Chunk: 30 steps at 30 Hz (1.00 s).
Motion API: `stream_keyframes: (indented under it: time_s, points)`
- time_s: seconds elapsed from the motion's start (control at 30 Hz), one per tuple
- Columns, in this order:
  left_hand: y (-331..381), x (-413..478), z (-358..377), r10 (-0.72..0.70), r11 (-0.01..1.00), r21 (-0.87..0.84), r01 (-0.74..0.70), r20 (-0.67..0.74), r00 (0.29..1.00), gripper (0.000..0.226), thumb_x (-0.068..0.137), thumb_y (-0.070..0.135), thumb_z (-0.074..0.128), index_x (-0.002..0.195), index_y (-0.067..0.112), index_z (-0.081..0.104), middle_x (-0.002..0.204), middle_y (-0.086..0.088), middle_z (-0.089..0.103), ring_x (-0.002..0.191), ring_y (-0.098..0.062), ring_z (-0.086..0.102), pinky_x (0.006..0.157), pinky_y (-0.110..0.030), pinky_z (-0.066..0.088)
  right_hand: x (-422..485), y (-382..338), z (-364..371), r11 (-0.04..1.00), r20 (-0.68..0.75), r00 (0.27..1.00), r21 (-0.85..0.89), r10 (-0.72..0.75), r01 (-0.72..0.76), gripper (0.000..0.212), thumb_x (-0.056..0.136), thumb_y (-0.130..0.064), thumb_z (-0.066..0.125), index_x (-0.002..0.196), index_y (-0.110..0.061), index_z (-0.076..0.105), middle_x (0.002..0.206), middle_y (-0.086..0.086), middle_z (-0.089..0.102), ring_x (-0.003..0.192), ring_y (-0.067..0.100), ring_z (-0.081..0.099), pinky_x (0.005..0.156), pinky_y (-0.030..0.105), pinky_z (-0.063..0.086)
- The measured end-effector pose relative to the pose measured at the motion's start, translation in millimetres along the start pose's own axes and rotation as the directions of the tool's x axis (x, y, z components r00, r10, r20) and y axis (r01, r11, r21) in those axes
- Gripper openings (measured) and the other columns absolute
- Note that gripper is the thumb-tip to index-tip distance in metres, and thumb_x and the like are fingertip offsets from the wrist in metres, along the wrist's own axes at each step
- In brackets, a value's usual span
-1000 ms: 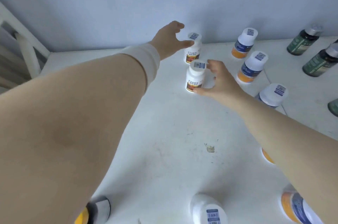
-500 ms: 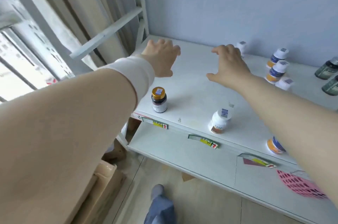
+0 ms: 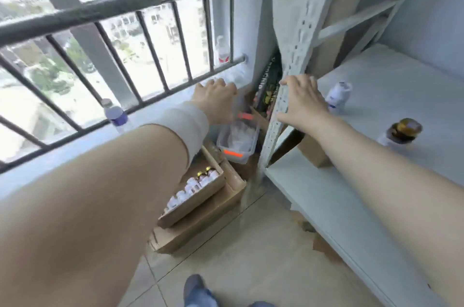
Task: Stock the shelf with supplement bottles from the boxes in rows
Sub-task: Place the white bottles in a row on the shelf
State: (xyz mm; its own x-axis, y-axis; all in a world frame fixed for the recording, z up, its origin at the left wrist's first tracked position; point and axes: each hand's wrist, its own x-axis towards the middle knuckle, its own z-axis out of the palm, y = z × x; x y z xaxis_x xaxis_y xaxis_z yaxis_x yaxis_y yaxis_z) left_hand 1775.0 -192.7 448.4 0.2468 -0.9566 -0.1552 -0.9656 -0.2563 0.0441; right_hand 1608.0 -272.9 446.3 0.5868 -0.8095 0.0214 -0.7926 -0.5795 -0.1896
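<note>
While the left hand (image 3: pixel 216 99) and right hand (image 3: pixel 302 103) both hang empty with fingers loosely spread, the open cardboard box (image 3: pixel 198 202) of supplement bottles (image 3: pixel 193 185) sits on the floor (image 3: pixel 251 261) below the left hand, the nearer one, its row running diagonally toward the shelf (image 3: pixel 381 96).
</note>
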Motion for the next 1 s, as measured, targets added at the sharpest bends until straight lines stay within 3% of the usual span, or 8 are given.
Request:
stream_keyframes:
  time_s: [0.1, 0.23, 0.47, 0.83, 1.0]
  points:
    - [-96.9, -22.7, 39.2, -0.187, 0.964, -0.186, 0.192, 0.044, 0.981, 0.062, 0.082, 0.034, 0.061, 0.138, 0.019, 0.038, 0.137, -0.01, 0.044, 0.128, -0.031, 0.041, 0.103, -0.046, 0.037, 25.7, -80.3, 55.8, 0.992, 0.117, 0.986, -0.008, -0.121, 0.123, 0.069, 0.078, -0.031, 0.069, 0.134, -0.012, 0.034, 0.135, 0.014, 0.034, 0.128, 0.033, 0.028, 0.107, 0.039, 0.029]
    - [-192.5, -52.8, 104.7, -0.365, 0.886, -0.245, 0.394, 0.155, 0.918, 0.059, 0.082, 0.032, 0.062, 0.135, 0.016, 0.04, 0.132, -0.011, 0.047, 0.123, -0.032, 0.045, 0.1, -0.045, 0.04, 44.7, -155.2, 130.8, 0.974, 0.228, 0.948, 0.028, -0.224, 0.223, 0.064, 0.081, -0.028, 0.066, 0.135, -0.014, 0.034, 0.137, 0.012, 0.034, 0.127, 0.03, 0.03, 0.105, 0.036, 0.032]
    - [-225.9, -79.8, 213.6, -0.445, 0.734, -0.328, 0.594, 0.428, 0.787, 0.057, 0.083, 0.032, 0.063, 0.134, 0.021, 0.041, 0.133, -0.006, 0.047, 0.124, -0.027, 0.045, 0.101, -0.044, 0.037, 40.4, -181.5, 241.0, 0.968, 0.492, 0.835, 0.075, -0.246, 0.24, 0.061, 0.079, -0.022, 0.064, 0.133, -0.012, 0.037, 0.132, 0.011, 0.039, 0.124, 0.028, 0.034, 0.1, 0.033, 0.034]
    - [-220.4, -67.3, 323.8, -0.534, 0.526, -0.335, 0.782, 0.585, 0.61, 0.052, 0.084, 0.032, 0.059, 0.132, 0.02, 0.041, 0.129, -0.007, 0.048, 0.123, -0.027, 0.045, 0.096, -0.041, 0.038, 77.1, -183.0, 351.2, 0.943, 0.706, 0.654, 0.058, -0.272, 0.329, 0.06, 0.08, -0.023, 0.064, 0.132, -0.011, 0.036, 0.131, 0.01, 0.04, 0.122, 0.027, 0.035, 0.099, 0.032, 0.034]
    - [-229.9, -39.7, 396.4, -0.515, 0.398, -0.395, 0.828, 0.651, 0.558, 0.056, 0.085, 0.025, 0.061, 0.135, 0.014, 0.039, 0.134, -0.01, 0.045, 0.125, -0.028, 0.042, 0.102, -0.038, 0.038, 98.5, -174.6, 426.1, 0.986, 0.722, 0.676, 0.06, -0.15, 0.155, 0.063, 0.078, -0.027, 0.071, 0.13, -0.011, 0.039, 0.129, 0.01, 0.043, 0.124, 0.028, 0.039, 0.098, 0.035, 0.037]
